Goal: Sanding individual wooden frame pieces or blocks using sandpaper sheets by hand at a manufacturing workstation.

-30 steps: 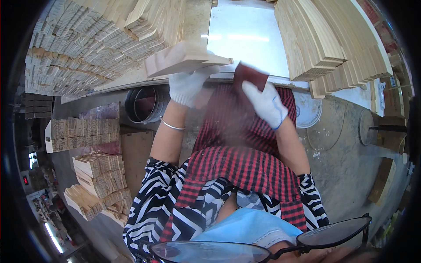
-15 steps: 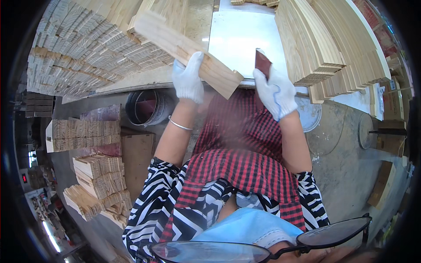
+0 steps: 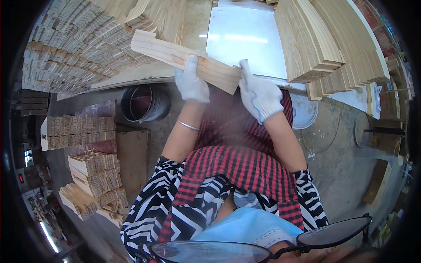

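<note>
My left hand, in a white knit glove, grips a pale wooden board near its middle, thumb on top. The board is held tilted above the table's near edge, with a rounded, notched far-left end and a small notch at its right end. My right hand, also gloved, is closed against the board's right end. The dark red sandpaper it held a moment ago is now almost wholly hidden by the fingers.
Large stacks of cut wooden pieces fill the table's left. More stacked boards stand right of a white sheet. Below the table's edge are a dark bucket and a white bucket. Further wood piles lie at left.
My right hand has moved left to the board's right end, its fingers now covering the sandpaper. The board's far-left end has dropped, so the board lies flatter in my left hand.
</note>
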Available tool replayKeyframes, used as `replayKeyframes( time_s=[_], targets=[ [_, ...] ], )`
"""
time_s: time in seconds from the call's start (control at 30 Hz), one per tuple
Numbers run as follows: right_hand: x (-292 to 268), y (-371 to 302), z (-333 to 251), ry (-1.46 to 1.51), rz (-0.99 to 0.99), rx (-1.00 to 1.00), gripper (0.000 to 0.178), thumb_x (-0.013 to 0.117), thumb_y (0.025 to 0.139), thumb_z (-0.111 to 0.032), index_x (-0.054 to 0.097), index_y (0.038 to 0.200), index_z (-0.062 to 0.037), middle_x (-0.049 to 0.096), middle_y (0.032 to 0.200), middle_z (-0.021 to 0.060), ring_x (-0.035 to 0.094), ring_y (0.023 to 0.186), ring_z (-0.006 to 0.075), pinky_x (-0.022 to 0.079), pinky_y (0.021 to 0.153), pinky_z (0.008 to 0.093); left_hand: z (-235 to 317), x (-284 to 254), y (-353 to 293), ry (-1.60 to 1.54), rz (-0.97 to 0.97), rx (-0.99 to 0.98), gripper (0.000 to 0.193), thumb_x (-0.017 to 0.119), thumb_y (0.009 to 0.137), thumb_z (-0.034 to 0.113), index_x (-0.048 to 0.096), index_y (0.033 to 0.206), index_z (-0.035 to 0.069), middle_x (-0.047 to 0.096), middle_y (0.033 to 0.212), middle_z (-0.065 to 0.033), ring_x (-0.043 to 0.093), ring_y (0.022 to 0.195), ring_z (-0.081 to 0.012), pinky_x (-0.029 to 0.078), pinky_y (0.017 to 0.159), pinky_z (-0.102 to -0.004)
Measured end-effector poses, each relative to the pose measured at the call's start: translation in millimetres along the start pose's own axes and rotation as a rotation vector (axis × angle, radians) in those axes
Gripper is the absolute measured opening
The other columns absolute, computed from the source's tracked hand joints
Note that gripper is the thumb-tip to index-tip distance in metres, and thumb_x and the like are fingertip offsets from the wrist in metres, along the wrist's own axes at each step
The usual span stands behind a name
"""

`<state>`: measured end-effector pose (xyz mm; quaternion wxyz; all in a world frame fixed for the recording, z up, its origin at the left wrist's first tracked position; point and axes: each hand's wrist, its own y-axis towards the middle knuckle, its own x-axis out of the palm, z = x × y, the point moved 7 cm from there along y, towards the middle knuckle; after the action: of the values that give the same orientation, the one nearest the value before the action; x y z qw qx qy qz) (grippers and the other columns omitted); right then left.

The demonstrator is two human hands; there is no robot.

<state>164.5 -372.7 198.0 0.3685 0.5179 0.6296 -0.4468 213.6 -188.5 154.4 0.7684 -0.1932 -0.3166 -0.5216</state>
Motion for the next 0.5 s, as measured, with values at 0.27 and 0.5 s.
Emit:
replayKeyframes(
  time_s=[0.27,0.5],
  targets=[
    [-20.4,-27.1,8.1,0.063,0.491,-0.24,0.051,0.055,0.094,-0.027,0.044,0.144,-0.0182,0.066,0.092,0.0149,0.067,0.076,0.0363,0.052,0.066,0.0487,13.4,-32.5,-14.3,-0.15,0.159,-0.012,0.04,0.056,0.099,0.017,0.043,0.135,0.004,0.057,0.126,-0.014,0.058,0.114,-0.0299,0.049,0.1,-0.0473],
    [-2.2,35.0,-29.3,0.096,0.623,-0.365,0.04,0.058,0.09,-0.015,0.055,0.13,-0.0099,0.06,0.112,0.0137,0.059,0.1,0.0319,0.05,0.086,0.0418,-34.0,-30.9,-37.4,-0.269,0.278,-0.257,0.045,0.051,0.102,0.032,0.043,0.139,0.007,0.052,0.137,-0.0139,0.053,0.124,-0.0338,0.046,0.102,-0.0533]
  ],
)
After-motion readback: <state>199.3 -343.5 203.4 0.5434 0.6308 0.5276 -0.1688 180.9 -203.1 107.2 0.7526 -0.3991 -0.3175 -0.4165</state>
